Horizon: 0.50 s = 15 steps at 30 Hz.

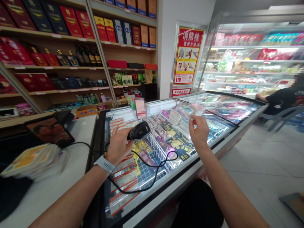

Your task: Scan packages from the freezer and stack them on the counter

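Note:
My left hand [120, 141], with a grey watch band on its wrist, is wrapped round the handle of a black barcode scanner [140, 129]. The scanner's head points right, over the glass top of a chest freezer [152, 198]. Its black cable [155, 177] loops across the glass. Farther right, my right hand [199, 130] has thumb and forefinger pinched at the near edge of a flat pink-and-white pack [197, 109]. Beside that lie a stack of clear-wrapped white packs [175, 116] and a bluish pack [186, 109]. The fingertips partly hide the pinched edge.
Under the glass, wire baskets [155, 147] hold wrapped ice creams. Price labels [123, 182] line the freezer's left side. A counter on the left bears a stack of yellow-and-white packs [33, 158] and a dark screen [49, 129]. A seated person [283, 98] is at far right.

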### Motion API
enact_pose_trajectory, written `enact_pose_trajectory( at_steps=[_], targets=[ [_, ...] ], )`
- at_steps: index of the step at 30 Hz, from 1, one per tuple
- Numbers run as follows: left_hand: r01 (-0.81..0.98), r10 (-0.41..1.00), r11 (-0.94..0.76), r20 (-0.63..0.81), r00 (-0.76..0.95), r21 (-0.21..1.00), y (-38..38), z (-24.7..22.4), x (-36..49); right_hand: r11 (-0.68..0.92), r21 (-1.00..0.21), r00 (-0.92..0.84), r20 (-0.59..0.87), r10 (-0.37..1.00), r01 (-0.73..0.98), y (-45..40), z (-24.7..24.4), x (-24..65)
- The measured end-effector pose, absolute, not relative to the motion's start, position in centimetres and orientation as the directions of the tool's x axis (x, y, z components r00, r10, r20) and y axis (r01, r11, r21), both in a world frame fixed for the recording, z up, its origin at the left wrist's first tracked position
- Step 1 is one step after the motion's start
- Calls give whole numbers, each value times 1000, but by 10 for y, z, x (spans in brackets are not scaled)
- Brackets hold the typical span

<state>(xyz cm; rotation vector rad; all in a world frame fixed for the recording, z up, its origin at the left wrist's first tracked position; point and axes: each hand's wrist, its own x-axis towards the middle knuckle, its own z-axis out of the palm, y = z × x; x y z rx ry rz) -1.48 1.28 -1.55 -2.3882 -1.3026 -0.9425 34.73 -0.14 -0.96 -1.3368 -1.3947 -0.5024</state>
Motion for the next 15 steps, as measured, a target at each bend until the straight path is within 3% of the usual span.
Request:
enact_pose_trajectory(
  at_steps=[8, 15],
  targets=[
    [810, 651, -579, 650, 391, 93, 12, -12, -16, 131, -185, 113, 897, 427, 974, -9, -14, 386],
    [829, 669, -551, 647, 366, 101, 10, -12, -19, 67, -116, 68, 864, 500, 991, -10, -24, 386]
  ],
)
